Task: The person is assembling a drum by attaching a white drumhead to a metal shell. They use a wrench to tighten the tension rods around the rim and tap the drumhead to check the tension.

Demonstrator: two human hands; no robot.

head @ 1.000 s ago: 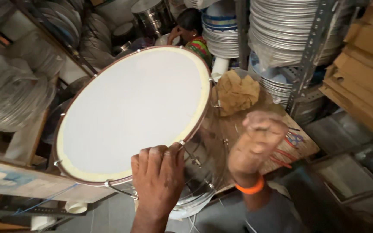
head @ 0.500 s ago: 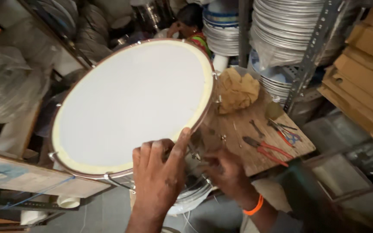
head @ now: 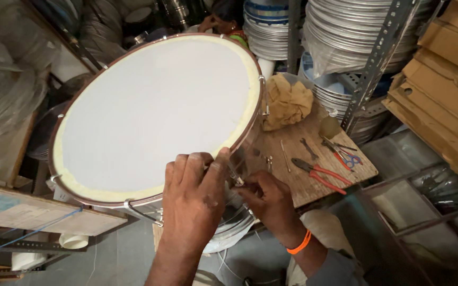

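Two hands are at work on a big drum (head: pixel 155 114) beside a wooden bench. Its rim is pressed by the flat left hand (head: pixel 194 198). A small metal rod (head: pixel 234 175) at its side is pinched by the right hand (head: pixel 269 204), so fastening looks unfinished.

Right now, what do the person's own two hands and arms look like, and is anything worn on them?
Both hands are bare, with no gloves and no rings visible. The left hand leads to a bare forearm with no sleeve in view. The right hand has a thin orange band around the wrist, and below it starts a grey sleeve. No watch shows.
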